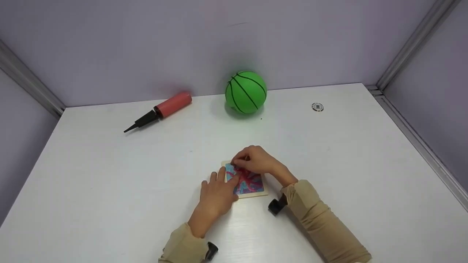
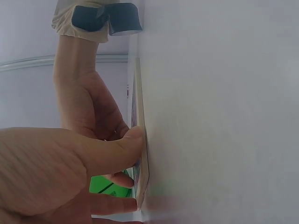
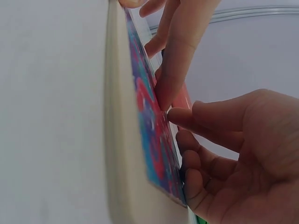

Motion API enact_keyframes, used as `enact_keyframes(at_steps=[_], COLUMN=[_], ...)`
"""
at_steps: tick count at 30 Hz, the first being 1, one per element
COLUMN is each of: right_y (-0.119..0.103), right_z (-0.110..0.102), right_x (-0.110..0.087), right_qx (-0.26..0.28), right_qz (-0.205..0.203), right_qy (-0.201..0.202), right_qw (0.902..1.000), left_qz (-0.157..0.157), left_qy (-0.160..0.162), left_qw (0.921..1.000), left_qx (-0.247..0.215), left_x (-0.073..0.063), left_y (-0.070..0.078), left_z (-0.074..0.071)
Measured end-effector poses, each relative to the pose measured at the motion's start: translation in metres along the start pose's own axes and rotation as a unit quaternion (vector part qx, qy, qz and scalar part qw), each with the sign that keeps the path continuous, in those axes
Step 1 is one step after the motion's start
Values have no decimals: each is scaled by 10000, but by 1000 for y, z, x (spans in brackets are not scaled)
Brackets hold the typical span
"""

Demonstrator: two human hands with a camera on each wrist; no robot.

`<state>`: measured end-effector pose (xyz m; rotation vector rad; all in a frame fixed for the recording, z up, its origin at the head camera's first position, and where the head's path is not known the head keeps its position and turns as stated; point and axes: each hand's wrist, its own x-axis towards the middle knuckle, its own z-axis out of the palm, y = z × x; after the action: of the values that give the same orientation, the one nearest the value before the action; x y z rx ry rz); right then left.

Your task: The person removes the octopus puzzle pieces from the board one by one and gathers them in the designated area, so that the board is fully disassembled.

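Observation:
A small picture puzzle (image 1: pixel 252 186) in a pale wooden frame lies flat on the table; its picture is blue, purple and pinkish red. My left hand (image 1: pixel 217 193) rests over its left side, fingers spread and fairly straight. One fingertip touches the picture, and the left thumb (image 2: pixel 126 147) lies against the frame's edge. At the far left corner my right hand (image 1: pixel 256 160) has curled fingers and pinches what looks like a small dark puzzle piece (image 3: pixel 184 171). Its fingertips partly hide that piece and the picture's far edge.
A green ball (image 1: pixel 245 92) with black lines stands near the back wall. To its left lies a red and black hand pump (image 1: pixel 174 105). A black and white poker chip (image 1: pixel 317 107) lies at the back right. Walls border the white table (image 1: pixel 109 190) behind and beside it.

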<state>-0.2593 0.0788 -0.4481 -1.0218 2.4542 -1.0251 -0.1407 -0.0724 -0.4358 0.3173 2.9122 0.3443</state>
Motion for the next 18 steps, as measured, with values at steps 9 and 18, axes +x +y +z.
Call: enact_keyframes(at_steps=[9,18], right_y=[-1,0], right_z=[1,1], right_x=[0,0], right_qx=[473,707], right_qz=[432,553], right_qy=[-95,-20], right_qw=[9979,9960], left_qz=[-40,-106], left_qy=[-59,-42], left_qw=[10000,9999], left_qx=[66,4], left_x=[0,0], left_y=[0,0], left_z=[0,-1])
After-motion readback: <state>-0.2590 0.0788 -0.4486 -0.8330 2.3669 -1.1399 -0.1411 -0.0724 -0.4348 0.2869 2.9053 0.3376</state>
